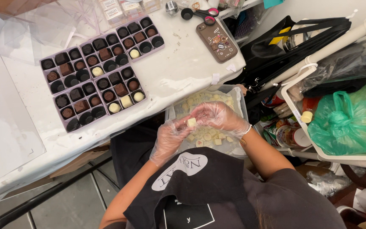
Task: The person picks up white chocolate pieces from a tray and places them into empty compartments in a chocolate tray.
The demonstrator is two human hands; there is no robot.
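Both gloved hands meet over the clear plastic tub (239, 98): left hand (171, 136) and right hand (217, 116) seemingly pinching one small cream-white chocolate square (191, 122) between them.

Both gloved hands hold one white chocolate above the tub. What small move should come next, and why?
Probably carry the white chocolate to an empty cup in the nearest tray: several cups there look unfilled, and both hands already pinch it.

Gloved hands cover part of a clear tub (239, 99) of white chocolates; pieces beneath are hidden. At twelve o'clock, boxes (119, 9) and scissors (200, 12) are cut by the frame edge. At five o'clock, shelf items blur together.
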